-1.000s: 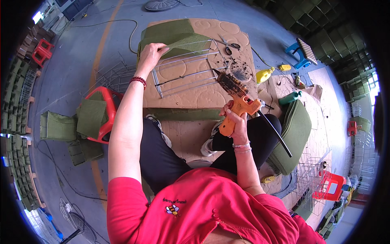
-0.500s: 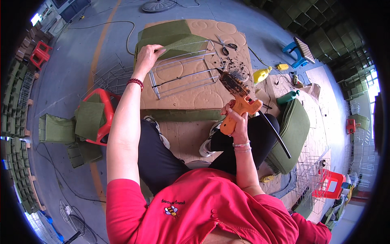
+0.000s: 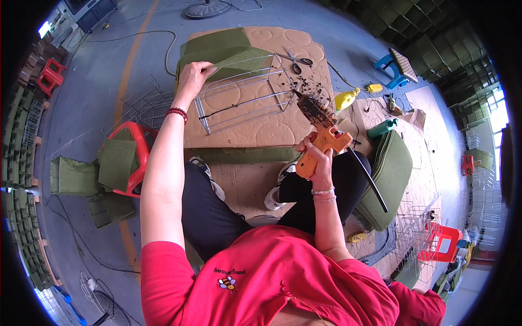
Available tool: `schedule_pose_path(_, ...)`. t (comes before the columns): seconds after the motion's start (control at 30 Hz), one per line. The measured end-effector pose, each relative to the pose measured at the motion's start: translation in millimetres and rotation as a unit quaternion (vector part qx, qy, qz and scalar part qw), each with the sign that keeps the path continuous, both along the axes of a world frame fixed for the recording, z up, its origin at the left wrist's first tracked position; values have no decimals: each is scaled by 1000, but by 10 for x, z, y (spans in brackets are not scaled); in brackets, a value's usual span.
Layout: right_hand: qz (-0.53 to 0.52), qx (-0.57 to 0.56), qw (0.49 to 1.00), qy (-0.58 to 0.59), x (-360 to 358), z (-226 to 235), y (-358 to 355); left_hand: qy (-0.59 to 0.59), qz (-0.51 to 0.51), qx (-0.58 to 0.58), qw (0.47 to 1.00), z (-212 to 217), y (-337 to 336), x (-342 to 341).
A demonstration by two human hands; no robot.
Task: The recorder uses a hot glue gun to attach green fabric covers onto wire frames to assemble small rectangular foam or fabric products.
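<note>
My left hand (image 3: 194,77) pinches the near edge of a green felt sheet (image 3: 235,61) between thumb and fingers. That sheet lies over the far side of a metal wire frame (image 3: 246,104), which rests on a cardboard-topped work surface (image 3: 239,137). In my right hand (image 3: 321,156) is an orange hot glue gun (image 3: 329,139), gripped by its handle. Dark residue coats its front, and a black glue stick (image 3: 370,182) juts out of the back. The nozzle points at the frame's right end; whether it touches the wire, I cannot tell.
Black-handled scissors (image 3: 297,67) and dark glue scraps lie at the board's right side. Beyond them are a yellow bottle (image 3: 346,99) and a green bottle (image 3: 381,129). Felt sheets (image 3: 389,176) are stacked by my right knee. A red stool (image 3: 142,157) with felt pieces stands left.
The view has shifted slightly, and the glue gun's nozzle sits a little further right relative to the wire frame. Both hands keep their holds.
</note>
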State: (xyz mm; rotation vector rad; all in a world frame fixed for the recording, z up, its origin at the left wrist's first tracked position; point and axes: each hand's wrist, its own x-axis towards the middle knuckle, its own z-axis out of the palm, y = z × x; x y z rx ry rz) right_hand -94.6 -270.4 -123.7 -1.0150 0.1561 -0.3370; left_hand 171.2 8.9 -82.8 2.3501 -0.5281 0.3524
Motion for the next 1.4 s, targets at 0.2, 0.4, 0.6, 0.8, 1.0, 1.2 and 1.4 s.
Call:
schedule_pose_path(0.2, -4, 8, 1000, -8, -7, 42, 4, -15, -10, -7, 1000, 7, -7, -15)
schedule_pose_path(0.4, -7, 6, 1000, -5, -9, 49, -7, -16, -7, -1, 1000, -7, 9, -2)
schedule_pose_path(0.6, -8, 11, 1000, -2, -19, 12, -28, -11, -10, -13, 1000, -16, 6, 11)
schedule_pose_path(0.8, -8, 15, 1000, -7, -10, 31, -19, -11, -4, -4, 1000, -13, -9, 8)
schedule_pose_path(1.0, -8, 2, 1000, -5, -11, 59, 0, -26, -9, -15, 1000, -10, 1, -23)
schedule_pose_path(1.2, -15, 10, 1000, -3, -39, 37, -9, -11, -8, -5, 1000, 23, -10, -31)
schedule_pose_path(1.4, -3, -1, 1000, 2, -43, -59, -53, -11, -7, -14, 1000, -14, -2, 2)
